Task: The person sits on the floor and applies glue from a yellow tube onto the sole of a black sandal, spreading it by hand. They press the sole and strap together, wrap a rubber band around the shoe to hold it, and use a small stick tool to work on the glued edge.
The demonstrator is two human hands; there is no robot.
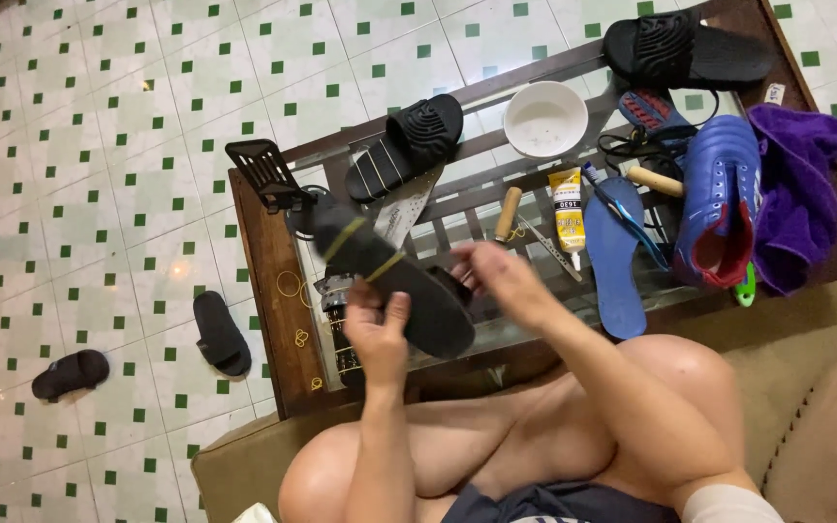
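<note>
My left hand (378, 334) grips a black sandal (394, 273), sole up, with two yellow rubber bands wrapped across it. My right hand (504, 281) is at the sandal's heel end, fingers curled and blurred, touching its edge; whether it pinches a band I cannot tell. Both hands hover over the near edge of a glass-topped wooden table (262, 261). Loose yellow rubber bands (290, 284) lie on the table left of my left hand.
On the table: a second banded black sandal (409, 145), a white bowl (545, 118), a yellow glue tube (568, 211), a blue insole (618, 254), a blue shoe (721, 199), purple cloth (802, 194), a black slipper (682, 48). Black slippers (220, 332) lie on the tiled floor.
</note>
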